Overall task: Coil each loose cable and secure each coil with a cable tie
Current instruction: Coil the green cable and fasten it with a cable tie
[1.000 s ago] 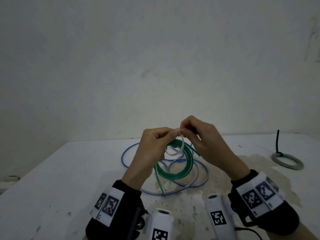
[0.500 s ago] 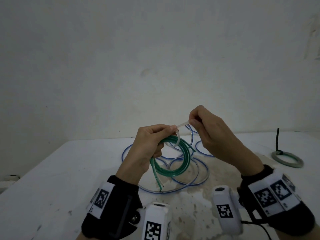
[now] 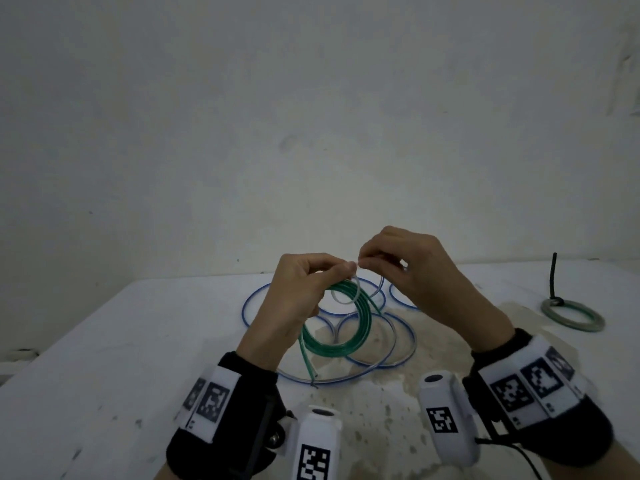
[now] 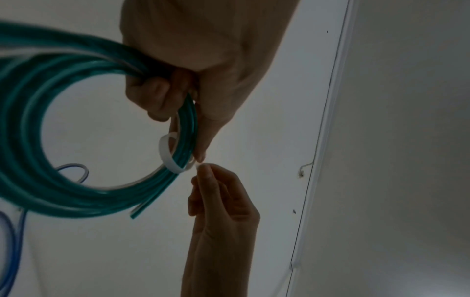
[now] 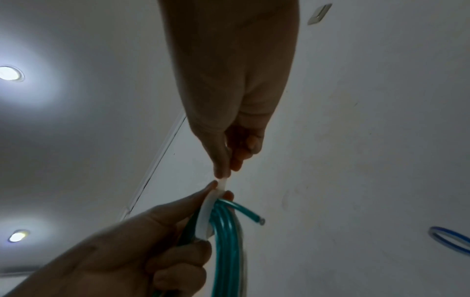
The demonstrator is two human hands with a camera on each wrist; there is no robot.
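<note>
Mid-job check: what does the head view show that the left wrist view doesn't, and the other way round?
Only the head view: the already tied coil at the table's far right, its black tie tail sticking up, and the full spread of the loose blue cable.

Only the left wrist view: the white cable tie looped loosely around the green strands, plus the coil's cut end.

Both: the left hand gripping the green coil, the right hand pinching the tie's end, and part of the blue cable.

left hand point(image 3: 298, 292) fingers curled, right hand point(image 3: 412, 271) pinching
</note>
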